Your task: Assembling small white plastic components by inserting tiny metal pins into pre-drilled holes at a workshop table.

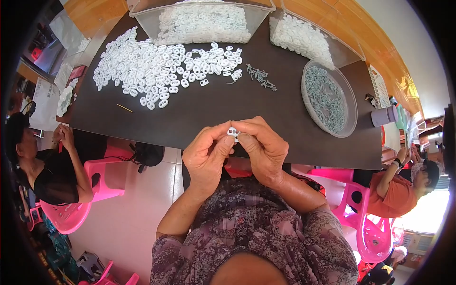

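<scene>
Between my two hands, just over the near edge of the dark table, is a small white plastic piece with holes (pixel 233 132). My left hand (pixel 207 153) pinches its left side with thumb and forefinger. From the other side, the thumb and forefinger of my right hand (pixel 262 150) grip the same piece. Fingertips cover part of it. Farther back lies a large heap of white oval two-holed pieces (pixel 147 69). To its right is a small pile of grey screws (pixel 261 77). A few squarer white pieces (pixel 236 74) lie between the heap and the screws.
A round clear tray (pixel 352 107) of grey screws sits at the right. Clear bins (pixel 142 20) of white pieces line the back. A thin yellow stick (pixel 125 108) lies at left. A purple cup (pixel 384 116) stands far right. People sit on pink stools (pixel 107 178) at both sides.
</scene>
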Demonstrator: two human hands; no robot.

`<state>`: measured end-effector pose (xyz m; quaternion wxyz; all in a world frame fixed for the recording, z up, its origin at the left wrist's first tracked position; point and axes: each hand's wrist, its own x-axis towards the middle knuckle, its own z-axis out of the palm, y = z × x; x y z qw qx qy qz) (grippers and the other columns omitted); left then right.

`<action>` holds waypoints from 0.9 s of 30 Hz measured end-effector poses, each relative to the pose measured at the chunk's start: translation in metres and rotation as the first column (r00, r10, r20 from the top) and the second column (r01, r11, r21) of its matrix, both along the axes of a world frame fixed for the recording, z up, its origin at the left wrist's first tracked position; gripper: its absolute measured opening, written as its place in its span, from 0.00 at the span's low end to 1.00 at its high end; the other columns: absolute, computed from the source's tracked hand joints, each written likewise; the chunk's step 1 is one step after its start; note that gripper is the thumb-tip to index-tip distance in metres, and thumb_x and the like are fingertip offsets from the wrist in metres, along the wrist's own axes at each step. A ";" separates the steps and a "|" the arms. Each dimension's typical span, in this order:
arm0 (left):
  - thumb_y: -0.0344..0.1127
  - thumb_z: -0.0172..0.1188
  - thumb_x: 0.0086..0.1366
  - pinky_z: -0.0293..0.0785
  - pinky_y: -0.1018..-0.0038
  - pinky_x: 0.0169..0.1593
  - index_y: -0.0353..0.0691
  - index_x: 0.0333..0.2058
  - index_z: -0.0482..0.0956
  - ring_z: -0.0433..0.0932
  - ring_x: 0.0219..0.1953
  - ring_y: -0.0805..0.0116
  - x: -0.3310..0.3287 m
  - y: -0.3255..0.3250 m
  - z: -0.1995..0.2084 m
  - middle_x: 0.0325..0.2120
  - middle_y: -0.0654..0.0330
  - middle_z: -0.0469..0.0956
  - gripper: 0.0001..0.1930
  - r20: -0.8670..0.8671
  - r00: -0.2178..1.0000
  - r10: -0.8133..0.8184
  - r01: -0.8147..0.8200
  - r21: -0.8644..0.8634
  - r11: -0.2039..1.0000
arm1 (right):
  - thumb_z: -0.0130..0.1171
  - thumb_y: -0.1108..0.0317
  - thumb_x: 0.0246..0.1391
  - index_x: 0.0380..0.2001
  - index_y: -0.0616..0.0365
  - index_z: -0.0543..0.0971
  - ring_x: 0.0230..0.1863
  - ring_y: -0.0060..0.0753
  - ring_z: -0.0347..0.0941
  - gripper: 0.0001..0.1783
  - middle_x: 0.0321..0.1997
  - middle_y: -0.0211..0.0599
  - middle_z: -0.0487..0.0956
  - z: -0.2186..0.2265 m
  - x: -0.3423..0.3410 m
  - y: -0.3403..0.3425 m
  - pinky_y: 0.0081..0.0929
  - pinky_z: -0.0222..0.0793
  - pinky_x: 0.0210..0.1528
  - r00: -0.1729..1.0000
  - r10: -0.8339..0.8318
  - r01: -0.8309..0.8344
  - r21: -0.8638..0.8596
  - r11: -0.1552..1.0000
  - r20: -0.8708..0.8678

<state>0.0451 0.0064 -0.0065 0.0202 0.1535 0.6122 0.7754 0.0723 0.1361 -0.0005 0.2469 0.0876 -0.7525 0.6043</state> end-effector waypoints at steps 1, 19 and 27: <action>0.25 0.58 0.61 0.71 0.84 0.27 0.29 0.44 0.76 0.72 0.26 0.79 0.000 0.001 0.000 0.27 0.62 0.74 0.12 0.048 0.999 -0.002 0.000 0.039 0.999 | 0.51 0.84 0.54 0.43 0.65 0.77 0.38 0.23 0.70 0.14 0.39 0.37 0.76 0.000 0.000 -0.001 0.18 0.67 0.39 1.000 0.001 -0.001 0.000 1.000 0.001; 0.27 0.55 0.64 0.69 0.84 0.29 0.31 0.44 0.76 0.69 0.25 0.79 0.002 0.006 -0.013 0.28 0.63 0.73 0.11 -0.141 0.984 0.105 -0.103 0.020 0.994 | 0.57 0.86 0.45 0.47 0.66 0.75 0.33 0.22 0.68 0.21 0.42 0.40 0.75 -0.003 0.002 -0.002 0.18 0.67 0.35 0.999 0.036 -0.036 0.005 0.999 -0.015; 0.27 0.53 0.65 0.66 0.85 0.28 0.31 0.44 0.75 0.67 0.25 0.81 0.005 0.012 -0.018 0.27 0.65 0.70 0.10 -0.261 0.947 0.189 -0.201 -0.019 0.979 | 0.58 0.85 0.44 0.45 0.67 0.76 0.32 0.23 0.67 0.20 0.40 0.39 0.76 -0.002 0.004 -0.007 0.18 0.66 0.34 0.999 -0.008 0.008 0.004 1.000 -0.050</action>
